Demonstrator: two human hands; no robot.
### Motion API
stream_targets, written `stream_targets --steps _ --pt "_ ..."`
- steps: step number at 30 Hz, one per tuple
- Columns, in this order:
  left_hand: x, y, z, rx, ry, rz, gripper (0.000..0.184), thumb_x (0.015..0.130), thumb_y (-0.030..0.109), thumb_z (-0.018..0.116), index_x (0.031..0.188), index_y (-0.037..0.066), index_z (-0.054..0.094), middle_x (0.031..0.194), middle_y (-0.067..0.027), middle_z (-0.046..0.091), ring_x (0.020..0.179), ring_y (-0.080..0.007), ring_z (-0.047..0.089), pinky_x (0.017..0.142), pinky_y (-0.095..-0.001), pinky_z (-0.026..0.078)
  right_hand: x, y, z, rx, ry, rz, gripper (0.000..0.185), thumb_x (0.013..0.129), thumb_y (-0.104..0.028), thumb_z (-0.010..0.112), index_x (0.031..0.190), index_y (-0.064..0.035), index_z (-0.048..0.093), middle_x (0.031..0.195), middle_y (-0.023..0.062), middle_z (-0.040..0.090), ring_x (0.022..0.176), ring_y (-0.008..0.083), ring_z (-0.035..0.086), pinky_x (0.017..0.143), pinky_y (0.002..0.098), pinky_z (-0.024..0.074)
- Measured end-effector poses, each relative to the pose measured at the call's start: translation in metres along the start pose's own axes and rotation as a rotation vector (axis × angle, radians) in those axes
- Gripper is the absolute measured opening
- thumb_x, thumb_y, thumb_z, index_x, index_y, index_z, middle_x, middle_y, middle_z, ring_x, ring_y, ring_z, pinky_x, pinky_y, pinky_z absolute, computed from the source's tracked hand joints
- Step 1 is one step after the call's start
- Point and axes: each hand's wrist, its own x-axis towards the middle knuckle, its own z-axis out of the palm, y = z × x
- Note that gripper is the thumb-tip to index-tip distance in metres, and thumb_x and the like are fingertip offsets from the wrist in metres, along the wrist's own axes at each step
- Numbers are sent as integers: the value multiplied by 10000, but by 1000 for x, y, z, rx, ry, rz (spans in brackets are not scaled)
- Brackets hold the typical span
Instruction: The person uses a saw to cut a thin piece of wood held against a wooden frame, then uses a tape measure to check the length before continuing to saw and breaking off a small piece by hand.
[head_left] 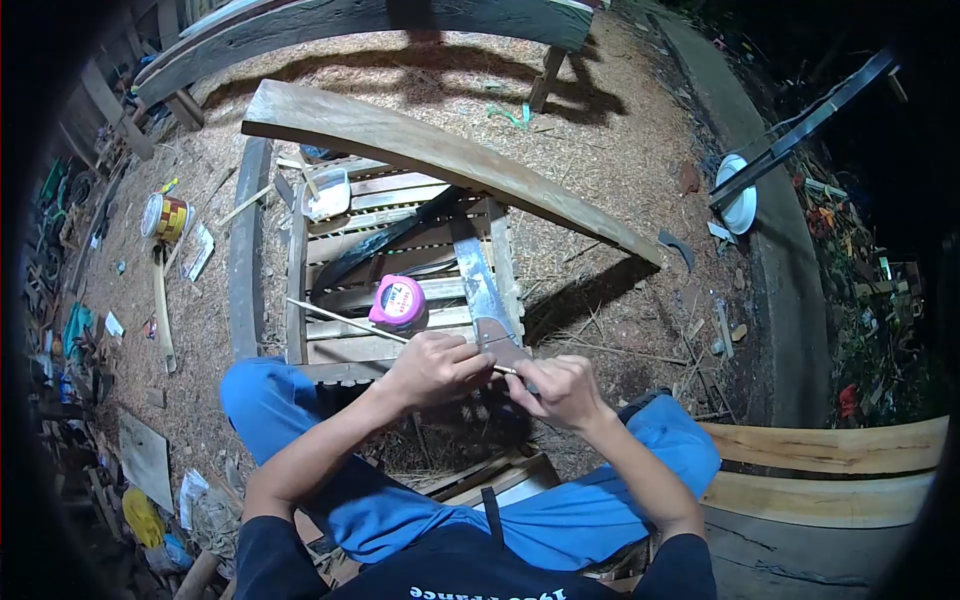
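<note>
My left hand is closed around a thin wooden stick, which runs out past the fist to the upper left. At the stick's near end my right hand pinches with thumb and fingers, close beside the left. Whether it holds anything besides the stick is hidden. Beyond the hands a pink tape measure lies on a slatted wooden crate. To its right a wide, worn metal blade with a brown lower end lies across the slats, partly behind the hands.
A long wooden beam slants over the crate's far side. A clear plastic tub sits at the crate's far left. A bucket stands on the sawdust floor at left. Planks lie at right; a bench stands at the back.
</note>
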Motion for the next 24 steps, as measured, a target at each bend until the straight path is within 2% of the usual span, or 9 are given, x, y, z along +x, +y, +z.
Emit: stream_targets --steps 3,5,8,9,10,13,15,17,24 --pt "-10 -4 -6 24 -26 65 389 808 205 767 1190 139 733 842 17 650 732 -151 657 624 -327 544 2 -4 -2 230 -128 73 179 966 -249 747 894 -101 677 687 105 671 561 278 681 528 407 512" --pt "-10 -6 -14 79 -6 105 394 826 209 745 1215 150 733 863 22 658 748 -143 660 629 -323 543 6 -7 -3 511 -245 280 213 983 -275 738 941 -73 687 753 160 703 644 334 716 553 427 524" --pt "-7 -10 -27 154 42 179 411 849 214 701 1255 163 734 902 30 672 769 -133 660 638 -314 540 19 -6 -12 597 -366 402 261 1010 -317 725 1004 -57 698 732 179 684 651 371 708 562 440 526" --pt "-9 -12 -26 151 53 144 423 846 209 706 1266 166 733 907 27 677 766 -135 660 633 -312 537 23 -9 -16 532 -317 350 260 981 -314 751 1071 -74 710 766 127 671 694 301 699 589 415 525" --pt "-10 -14 -26 150 65 108 435 844 205 711 1277 168 733 911 24 682 762 -137 661 627 -310 534 23 -9 -12 531 -318 345 260 981 -314 751 1071 -74 710 766 127 671 694 301 699 589 415 525" --pt "-9 -11 -23 117 50 38 420 845 196 725 1264 172 735 895 26 687 752 -148 667 611 -324 538 18 -6 1 -199 -116 -4 287 906 -264 751 1143 -112 695 857 19 584 789 191 619 621 354 500" --pt "-6 -14 -22 116 29 16 406 846 196 731 1251 172 737 888 25 691 747 -152 670 607 -329 541 21 -8 -1 -235 -90 -16 265 918 -266 738 1132 -113 701 847 19 583 775 191 614 610 351 493" --pt "-4 -17 -20 87 68 22 269 868 195 817 1129 141 779 841 29 724 649 -139 658 566 -317 532 20 -10 1 -262 -69 -27 245 930 -267 725 1120 -115 706 838 19 581 760 191 609 599 348 486" --pt "5 0 -8 133 119 -117 236 842 192 822 1062 129 765 787 9 727 604 -163 658 538 -331 514 15 -5 9 -213 2 112 199 960 -277 728 1088 -124 732 768 29 555 671 212 609 574 371 478"
